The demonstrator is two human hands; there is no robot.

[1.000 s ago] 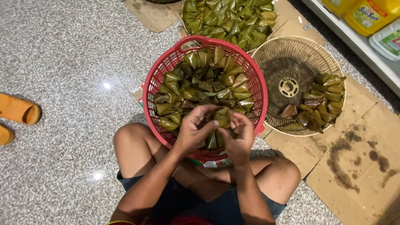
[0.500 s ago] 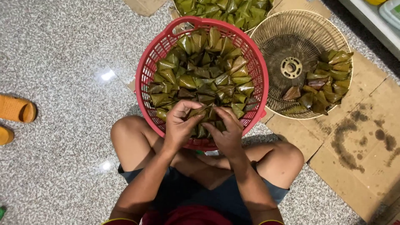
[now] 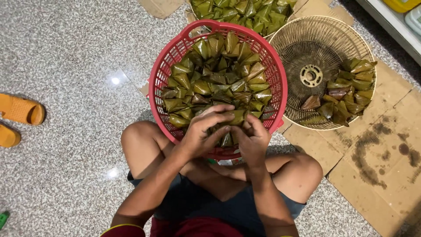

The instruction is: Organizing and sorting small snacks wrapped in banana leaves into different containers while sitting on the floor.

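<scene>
I sit cross-legged on the floor with a red plastic basket (image 3: 163, 74) in front of my knees, filled with several green leaf-wrapped pyramid dumplings (image 3: 219, 74). My left hand (image 3: 206, 129) and my right hand (image 3: 252, 138) meet over the near rim of the basket. Both grip one leaf-wrapped dumpling (image 3: 237, 116) between their fingers. The fingers hide most of it.
A round wire fan guard (image 3: 307, 48) lies to the right on flattened cardboard (image 3: 372, 166) and holds several more dumplings (image 3: 346, 92). Another heap of dumplings (image 3: 241, 11) lies beyond the basket. Orange sandals (image 3: 19, 109) rest at the left on the speckled floor.
The view has shifted slightly, so basket and hands sit a little lower in the picture. Both hands stay together on a dumpling at the basket's near rim, their fingers shifting around it.
</scene>
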